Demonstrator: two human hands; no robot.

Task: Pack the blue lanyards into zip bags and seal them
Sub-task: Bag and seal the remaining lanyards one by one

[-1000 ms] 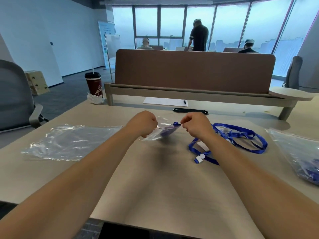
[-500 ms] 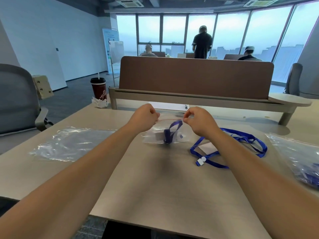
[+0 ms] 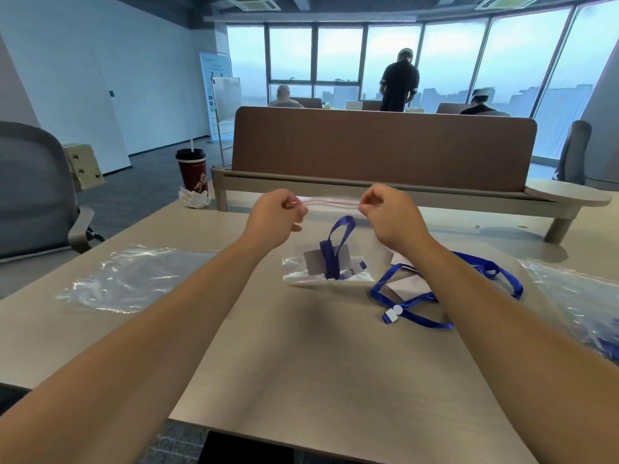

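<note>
Left hand (image 3: 274, 217): zip bag (image 3: 298, 270) pinched at left top corner.
Right hand (image 3: 390, 216): right top corner pinched.
Seal strip (image 3: 330, 203): stretched left-right between them.

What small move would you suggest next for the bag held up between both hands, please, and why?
Probably slide the right hand along the zip strip toward the left hand, pressing it shut: both hands pinch its ends, the lanyard hangs inside the bag, and I cannot tell whether it is sealed.
</note>
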